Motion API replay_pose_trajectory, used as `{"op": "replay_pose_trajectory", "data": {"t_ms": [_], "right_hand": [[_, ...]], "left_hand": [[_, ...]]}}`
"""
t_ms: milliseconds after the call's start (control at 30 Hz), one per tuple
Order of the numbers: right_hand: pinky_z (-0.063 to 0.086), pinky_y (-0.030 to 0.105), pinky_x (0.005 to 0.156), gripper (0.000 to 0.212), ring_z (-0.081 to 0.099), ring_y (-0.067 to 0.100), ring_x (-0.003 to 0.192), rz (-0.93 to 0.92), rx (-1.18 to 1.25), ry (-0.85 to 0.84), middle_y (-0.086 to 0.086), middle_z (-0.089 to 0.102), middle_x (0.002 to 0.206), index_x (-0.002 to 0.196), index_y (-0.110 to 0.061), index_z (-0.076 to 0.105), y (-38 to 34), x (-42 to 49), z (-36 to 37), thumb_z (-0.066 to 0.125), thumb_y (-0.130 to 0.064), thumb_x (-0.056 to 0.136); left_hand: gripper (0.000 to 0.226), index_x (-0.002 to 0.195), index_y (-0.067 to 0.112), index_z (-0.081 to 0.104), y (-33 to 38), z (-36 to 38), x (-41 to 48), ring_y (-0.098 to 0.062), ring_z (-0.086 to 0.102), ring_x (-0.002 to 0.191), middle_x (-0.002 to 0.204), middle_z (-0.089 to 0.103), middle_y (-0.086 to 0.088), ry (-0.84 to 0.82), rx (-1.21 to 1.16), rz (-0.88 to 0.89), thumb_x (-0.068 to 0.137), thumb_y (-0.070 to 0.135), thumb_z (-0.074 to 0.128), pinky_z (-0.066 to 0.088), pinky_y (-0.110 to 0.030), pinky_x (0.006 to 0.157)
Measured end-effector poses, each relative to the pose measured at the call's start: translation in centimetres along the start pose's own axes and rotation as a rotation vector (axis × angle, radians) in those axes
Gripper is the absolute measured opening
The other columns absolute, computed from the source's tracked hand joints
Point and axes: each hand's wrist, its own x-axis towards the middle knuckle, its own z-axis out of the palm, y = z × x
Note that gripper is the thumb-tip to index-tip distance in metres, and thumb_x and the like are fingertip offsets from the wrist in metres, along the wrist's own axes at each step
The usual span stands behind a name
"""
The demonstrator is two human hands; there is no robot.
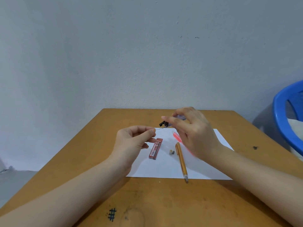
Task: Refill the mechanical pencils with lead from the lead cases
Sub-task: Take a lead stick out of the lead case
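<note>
Hidden or unclear:
- The pink pencil [176,135] lies mostly under the right hand [195,133]. We see only its far end on the paper [164,169].
- The clear lead case [182,118] is covered by fingers along most of its body. Only a tinted strip and the black cap [162,124] show.
- The lead [158,129] is a hairline and hard to follow. We cannot tell whether its far end sits inside the case mouth or only meets it.
- The blue plastic item [282,115] at 3 o'clock is cut off by the frame edge. We cannot tell what it is.

Grip:
- Left hand [134,141]: thumb and forefinger are together, pinching the near end of the lead. The other fingers are loosely curled.
- Right hand: the grip is clamped on the clear lead case, fingers curled round it. It is held above the desk [164,202] at the paper's 12 o'clock edge, with the cap end pointing to 9 o'clock, toward the left fingertips.

On the paper:
- The red lead case [155,149] lies at 9 o'clock of the orange mechanical pencil [181,161].
- A small grey cap [171,152] lies between them.
- The orange pencil's tip points to 6 o'clock and passes the paper's near edge onto the desk.
</note>
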Motion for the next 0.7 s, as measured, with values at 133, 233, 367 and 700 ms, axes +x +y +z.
{"op": "replay_pose_trajectory", "data": {"t_ms": [133, 233, 367, 700], "right_hand": [[0.052, 0.039, 0.069, 0.037, 0.060, 0.025, 0.089, 0.041, 0.032, 0.009, 0.012, 0.064, 0.096, 0.114, -0.013, 0.069, -0.2, 0.0, 0.0, 0.068, 0.002, 0.080], [0.053, 0.037, 0.067, 0.030, 0.059, 0.023, 0.088, 0.074, 0.074, -0.015, 0.012, 0.064, 0.096, 0.115, -0.012, 0.068, -0.4, 0.1, -0.1, 0.059, -0.009, 0.086], [0.052, 0.029, 0.068, 0.032, 0.056, 0.018, 0.088, 0.138, 0.139, -0.045, 0.009, 0.062, 0.096, 0.116, -0.014, 0.067, -0.8, 0.0, -0.2, 0.051, -0.018, 0.089], [0.045, 0.019, 0.074, 0.036, 0.056, 0.016, 0.089, 0.310, 0.245, -0.095, 0.004, 0.061, 0.099, 0.118, -0.017, 0.065, -1.4, 0.0, -0.1, 0.060, -0.015, 0.082]], "left_hand": [[0.002, 0.081, 0.015, 0.072, 0.1, -0.1, 0.2, -0.005, 0.064, 0.064, 0.068, 0.071, 0.002, 0.074, 0.080, 0.130, 0.083, 0.013, 0.071, 0.050, -0.016, 0.057], [0.001, 0.082, 0.015, 0.072, 0.2, -0.1, 0.2, -0.004, 0.063, 0.063, 0.069, 0.070, 0.002, 0.077, 0.060, 0.162, 0.083, 0.014, 0.071, 0.050, -0.014, 0.057], [0.002, 0.083, 0.016, 0.072, 0.2, -0.1, 0.1, -0.004, 0.063, 0.065, 0.072, 0.071, 0.001, 0.065, 0.026, 0.197, 0.082, 0.018, 0.071, 0.050, -0.014, 0.059], [0.015, 0.097, 0.006, 0.066, 0.7, -0.3, 0.2, -0.011, 0.071, 0.087, 0.089, 0.075, 0.000, 0.062, -0.086, 0.237, 0.086, 0.015, 0.064, 0.054, -0.030, 0.080]]}}
